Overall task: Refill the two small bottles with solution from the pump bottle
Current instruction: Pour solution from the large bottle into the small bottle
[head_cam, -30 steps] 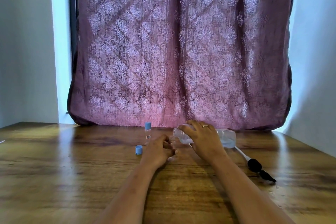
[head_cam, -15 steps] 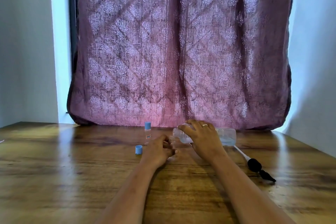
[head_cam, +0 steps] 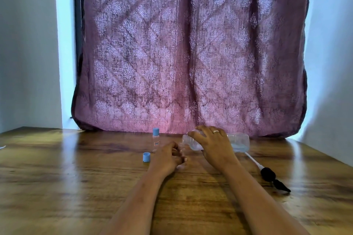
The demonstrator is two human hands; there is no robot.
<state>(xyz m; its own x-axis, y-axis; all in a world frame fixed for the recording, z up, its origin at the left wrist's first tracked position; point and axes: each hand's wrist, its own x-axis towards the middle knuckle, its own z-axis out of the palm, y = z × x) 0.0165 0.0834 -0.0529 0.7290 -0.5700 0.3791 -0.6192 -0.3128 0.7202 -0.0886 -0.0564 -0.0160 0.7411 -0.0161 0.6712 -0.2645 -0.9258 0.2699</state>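
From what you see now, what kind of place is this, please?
Probably a room in a home: a patterned mauve fabric curtain, lit from behind, hangs at the far edge of a glossy brown wooden table, between plain pale walls.

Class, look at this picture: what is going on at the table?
A person's right hand grips the clear pump bottle, tipped sideways with its mouth toward a small open bottle that the left hand holds on the table. The removed black pump lies to the right. A loose blue cap lies beside the left hand, and a second small bottle stands capped behind it.
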